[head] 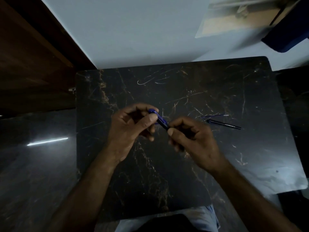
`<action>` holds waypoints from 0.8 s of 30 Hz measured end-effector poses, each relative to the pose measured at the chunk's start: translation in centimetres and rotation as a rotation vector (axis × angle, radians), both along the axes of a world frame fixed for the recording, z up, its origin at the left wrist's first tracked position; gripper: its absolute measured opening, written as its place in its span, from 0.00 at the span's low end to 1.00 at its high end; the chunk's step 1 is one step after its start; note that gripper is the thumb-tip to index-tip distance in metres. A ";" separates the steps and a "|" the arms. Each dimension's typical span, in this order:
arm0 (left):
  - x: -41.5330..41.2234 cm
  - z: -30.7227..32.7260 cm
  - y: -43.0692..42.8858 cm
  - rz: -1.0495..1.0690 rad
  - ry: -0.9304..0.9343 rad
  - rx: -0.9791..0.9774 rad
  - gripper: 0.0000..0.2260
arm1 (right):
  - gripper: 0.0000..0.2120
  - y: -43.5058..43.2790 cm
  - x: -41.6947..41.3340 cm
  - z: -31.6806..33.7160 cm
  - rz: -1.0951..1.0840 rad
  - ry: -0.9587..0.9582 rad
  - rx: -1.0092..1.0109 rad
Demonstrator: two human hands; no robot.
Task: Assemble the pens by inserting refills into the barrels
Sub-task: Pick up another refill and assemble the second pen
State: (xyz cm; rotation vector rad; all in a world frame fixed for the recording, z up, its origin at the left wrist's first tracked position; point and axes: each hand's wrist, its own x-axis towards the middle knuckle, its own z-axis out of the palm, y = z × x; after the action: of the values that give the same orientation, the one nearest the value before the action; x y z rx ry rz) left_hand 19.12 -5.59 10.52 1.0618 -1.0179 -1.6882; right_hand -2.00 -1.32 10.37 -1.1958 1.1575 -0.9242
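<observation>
Nearest, over the middle of the dark marble table (150, 181), the left hand (132, 131) curls fingers and thumb round the upper end of a blue pen (160, 119), while the right hand (194, 138) pinches its dark lower end. Whether its refill is fully seated cannot be told. Farther off, at about 3 o'clock from the hands, a black barrel (224, 125) and, just beyond it, a thin loose refill (214, 115) lie apart, so at least one pen seems left to assemble.
</observation>
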 end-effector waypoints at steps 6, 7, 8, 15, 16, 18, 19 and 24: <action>-1.3 4.1 0.7 0.133 0.025 -0.108 0.04 | 0.08 -0.1 -1.1 5.3 -0.271 -0.398 -0.034; -1.6 4.6 1.0 0.152 0.030 -0.117 0.03 | 0.07 0.1 -0.9 5.9 -0.303 -0.456 -0.024; -1.9 5.2 1.2 0.171 0.028 -0.130 0.02 | 0.07 0.3 -0.5 6.4 -0.343 -0.500 -0.011; -3.3 8.6 2.9 0.320 0.032 -0.327 0.03 | 0.07 2.3 0.9 8.7 -0.455 -0.661 -0.031; -3.8 8.9 3.4 0.328 0.029 -0.336 0.03 | 0.07 2.6 1.1 8.9 -0.443 -0.660 -0.046; -4.3 9.0 4.1 0.341 0.056 -0.330 0.04 | 0.07 3.2 0.6 9.0 -0.450 -0.660 -0.052; -3.8 8.7 4.1 0.368 0.099 -0.295 0.03 | 0.06 3.6 -0.3 9.1 -0.479 -0.674 -0.030; 3.0 5.3 1.9 0.356 -0.062 -0.202 0.13 | 0.06 5.8 -6.4 8.5 -0.588 -0.556 0.037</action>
State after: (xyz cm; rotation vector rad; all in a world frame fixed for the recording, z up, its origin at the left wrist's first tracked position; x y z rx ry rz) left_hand 22.08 -3.67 15.85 1.0931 -0.9508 -1.2474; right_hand -8.41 4.51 18.89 -0.4973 1.0632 -1.5506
